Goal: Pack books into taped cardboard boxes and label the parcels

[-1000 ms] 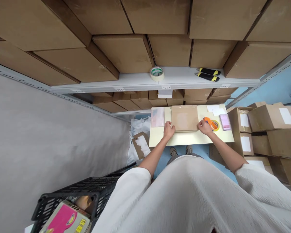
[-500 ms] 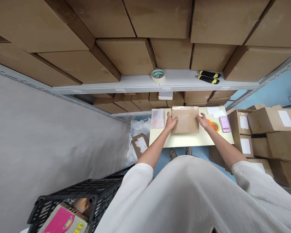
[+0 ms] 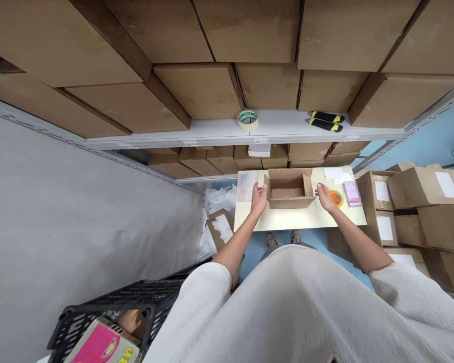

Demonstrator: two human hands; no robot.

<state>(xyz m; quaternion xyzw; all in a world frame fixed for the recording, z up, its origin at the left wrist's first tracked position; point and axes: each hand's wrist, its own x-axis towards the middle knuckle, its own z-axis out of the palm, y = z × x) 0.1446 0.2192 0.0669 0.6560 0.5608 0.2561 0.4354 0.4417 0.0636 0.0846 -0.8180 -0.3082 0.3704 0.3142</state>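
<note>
A small brown cardboard box [image 3: 292, 202] stands on the pale yellow table [image 3: 283, 222], its top turned up and its inside showing bare cardboard. Flaps stick up at its left and right ends. My left hand [image 3: 259, 198] is at the left flap, fingers apart and pointing away from me, thumb nearest the cardboard. Just off the right flap is my right hand [image 3: 325, 197], fingers loosely parted with nothing visible in them. Close beside that hand lies an orange tape dispenser with a yellow roll [image 3: 336, 197].
Papers [image 3: 340, 175] and a blurred pink item [image 3: 352, 193] lie at the table's right, a plastic-looking sheet [image 3: 246, 185] at its left. The shelf above holds a tape roll [image 3: 247, 120], two cutters [image 3: 325, 122] and cartons. Stacked boxes [image 3: 427, 186] stand right; a black crate [image 3: 136, 297] lower left.
The box has gone from a closed, taped face upward to its open side upward, flaps raised. Both hands have moved outward from its sides.
</note>
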